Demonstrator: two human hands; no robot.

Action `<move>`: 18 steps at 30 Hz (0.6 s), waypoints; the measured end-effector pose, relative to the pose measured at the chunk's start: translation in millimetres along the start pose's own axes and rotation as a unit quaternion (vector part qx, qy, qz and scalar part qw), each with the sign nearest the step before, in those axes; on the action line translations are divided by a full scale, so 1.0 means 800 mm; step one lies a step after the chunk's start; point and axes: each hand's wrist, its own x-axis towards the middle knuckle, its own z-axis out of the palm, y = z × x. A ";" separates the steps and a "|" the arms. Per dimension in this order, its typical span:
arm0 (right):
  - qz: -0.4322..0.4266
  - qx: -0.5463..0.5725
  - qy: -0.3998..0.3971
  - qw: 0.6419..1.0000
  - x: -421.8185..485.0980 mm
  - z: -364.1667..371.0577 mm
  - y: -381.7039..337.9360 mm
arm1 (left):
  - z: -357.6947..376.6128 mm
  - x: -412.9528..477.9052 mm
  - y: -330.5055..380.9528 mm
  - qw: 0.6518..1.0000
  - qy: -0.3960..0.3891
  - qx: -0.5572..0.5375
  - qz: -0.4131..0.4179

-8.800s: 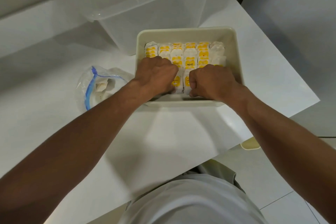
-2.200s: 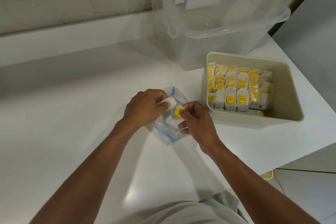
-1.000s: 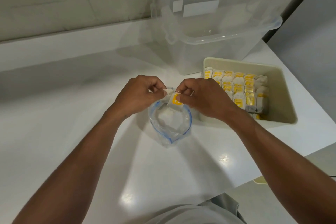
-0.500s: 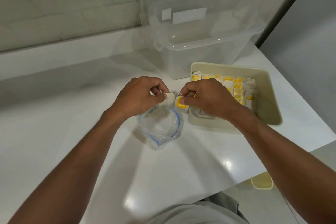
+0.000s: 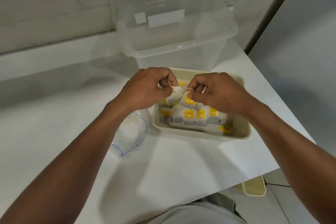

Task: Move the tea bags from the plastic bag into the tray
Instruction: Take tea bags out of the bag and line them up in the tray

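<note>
A beige tray (image 5: 244, 129) on the white counter holds rows of white tea bags with yellow tags (image 5: 189, 117). Above its left half my left hand (image 5: 145, 90) pinches a plain white tea bag (image 5: 173, 95). My right hand (image 5: 216, 92) pinches a second tea bag with a yellow tag (image 5: 188, 102), a thin string looping between the two. Both hands hover over the tray, fingers closed on the bags. The clear plastic bag with a blue zip edge (image 5: 130, 135) lies left of the tray, under my left forearm, looking empty.
A large clear plastic storage box (image 5: 174, 42) stands just behind the tray against the tiled wall. The counter's right edge drops off past the tray; a beige object (image 5: 253, 188) sits on the floor below. White counter stretches left and toward me.
Both hands have carried the two tea bags from above the plastic bag rightward to over the tray. The plastic bag stays on the counter, now left behind.
</note>
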 end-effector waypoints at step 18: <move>0.058 -0.277 -0.061 0.957 -0.039 -0.019 0.084 | 0.122 0.061 0.030 0.984 -0.165 0.049 0.034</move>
